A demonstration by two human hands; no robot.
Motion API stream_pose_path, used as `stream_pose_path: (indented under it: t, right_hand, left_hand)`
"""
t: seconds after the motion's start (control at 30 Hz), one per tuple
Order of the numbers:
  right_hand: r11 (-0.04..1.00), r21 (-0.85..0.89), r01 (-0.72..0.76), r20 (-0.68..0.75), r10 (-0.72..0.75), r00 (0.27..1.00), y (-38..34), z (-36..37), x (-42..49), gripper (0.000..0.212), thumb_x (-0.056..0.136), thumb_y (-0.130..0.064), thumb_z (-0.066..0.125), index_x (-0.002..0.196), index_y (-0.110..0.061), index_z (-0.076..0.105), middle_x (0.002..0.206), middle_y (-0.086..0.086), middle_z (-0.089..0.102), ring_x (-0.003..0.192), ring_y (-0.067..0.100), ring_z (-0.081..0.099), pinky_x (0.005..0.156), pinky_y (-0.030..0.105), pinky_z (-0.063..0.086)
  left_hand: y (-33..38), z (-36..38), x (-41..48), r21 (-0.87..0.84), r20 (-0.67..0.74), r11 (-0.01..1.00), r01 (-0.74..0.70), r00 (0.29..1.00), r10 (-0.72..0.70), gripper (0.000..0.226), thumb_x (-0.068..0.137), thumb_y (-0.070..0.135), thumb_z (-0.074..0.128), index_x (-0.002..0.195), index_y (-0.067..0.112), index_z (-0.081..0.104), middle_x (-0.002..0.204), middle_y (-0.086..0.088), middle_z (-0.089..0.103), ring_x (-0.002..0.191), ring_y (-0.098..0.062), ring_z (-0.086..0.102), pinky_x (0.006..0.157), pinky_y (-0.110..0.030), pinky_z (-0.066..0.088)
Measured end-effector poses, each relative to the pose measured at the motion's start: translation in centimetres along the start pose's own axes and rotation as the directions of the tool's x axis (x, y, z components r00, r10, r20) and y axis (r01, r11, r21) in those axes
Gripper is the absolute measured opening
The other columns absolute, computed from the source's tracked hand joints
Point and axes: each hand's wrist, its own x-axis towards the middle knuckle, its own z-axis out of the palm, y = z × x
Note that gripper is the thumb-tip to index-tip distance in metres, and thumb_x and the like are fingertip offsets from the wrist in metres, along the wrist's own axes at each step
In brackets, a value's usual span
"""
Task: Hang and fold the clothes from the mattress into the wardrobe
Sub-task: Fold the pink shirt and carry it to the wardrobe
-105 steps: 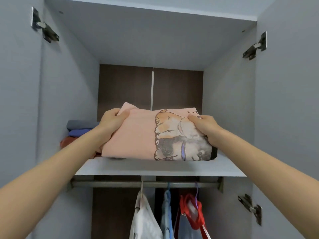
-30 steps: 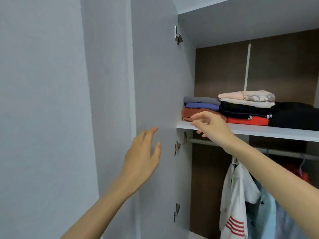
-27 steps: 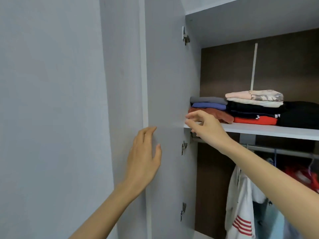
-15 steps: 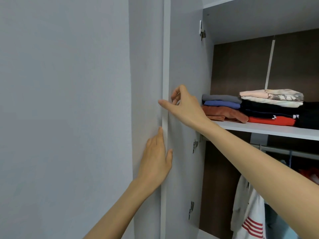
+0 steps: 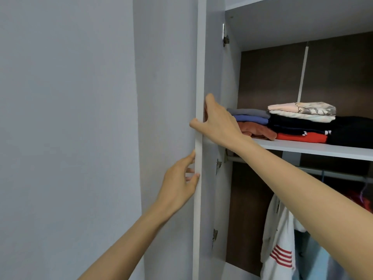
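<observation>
Open door (image 5: 212,77) walls left; folded stacks (image 5: 292,126) fill shelf (image 5: 323,149); open air above stacks.

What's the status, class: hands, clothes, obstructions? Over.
Right hand grips wardrobe door edge; left hand touches it below. Folded clothes stacked on shelf. No obstruction visible.
</observation>
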Motion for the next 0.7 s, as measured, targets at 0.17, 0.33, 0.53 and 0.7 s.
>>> stream_pose_path:
  t: [0.17, 0.33, 0.53, 0.7]
  right_hand:
    - [0.999, -0.038, -0.029, -0.007, 0.029, 1.000, 3.9, -4.4, -2.8, 0.027, 0.088, -0.034, 0.053, 0.100, -0.017, 0.037, 0.076, -0.005, 0.048, 0.063, 0.013, 0.050, 0.055, 0.034, 0.046]
    - [0.992, -0.056, -0.114, -0.031, 0.113, 0.993, 9.6, -8.8, -5.3, 0.025, 0.095, -0.035, 0.047, 0.111, -0.018, 0.038, 0.102, 0.002, 0.062, 0.081, 0.019, 0.063, 0.068, 0.047, 0.056]
    - [0.963, -0.038, -0.266, -0.119, 0.260, 0.958, 17.7, -12.3, -6.3, 0.031, 0.095, -0.038, 0.050, 0.116, -0.015, 0.051, 0.104, 0.003, 0.065, 0.089, 0.021, 0.063, 0.078, 0.049, 0.054]
    - [0.948, -0.132, -0.291, -0.297, 0.243, 0.923, 26.3, -15.1, -5.6, 0.031, 0.086, -0.043, 0.064, 0.108, -0.021, 0.068, 0.104, -0.009, 0.063, 0.110, 0.013, 0.043, 0.078, 0.029, 0.037]
  left_hand:
    - [3.0, 4.2, -0.2, -0.075, 0.112, 0.995, -0.069, 0.991, 0.077, 0.060, 0.095, 0.017, 0.054, 0.147, 0.032, 0.028, 0.129, 0.010, 0.046, 0.110, 0.000, 0.050, 0.084, -0.005, 0.045]
    - [5.6, 9.7, 1.4, -0.129, 0.249, 0.981, -0.147, 0.952, 0.176, 0.058, 0.097, 0.021, 0.052, 0.147, 0.038, 0.028, 0.141, 0.017, 0.033, 0.122, 0.007, 0.036, 0.098, -0.012, 0.039]
    - [6.5, 17.6, 5.0, 0.053, 0.352, 0.953, -0.298, 0.899, 0.261, 0.069, 0.097, 0.026, 0.051, 0.151, 0.038, 0.009, 0.159, 0.015, -0.004, 0.146, -0.011, 0.007, 0.114, -0.028, 0.020]
    - [6.2, 27.0, 9.0, 0.103, 0.269, 0.928, -0.357, 0.909, 0.319, 0.080, 0.097, 0.021, 0.050, 0.147, 0.043, -0.008, 0.155, 0.018, -0.021, 0.146, -0.013, -0.009, 0.116, -0.026, 0.013]
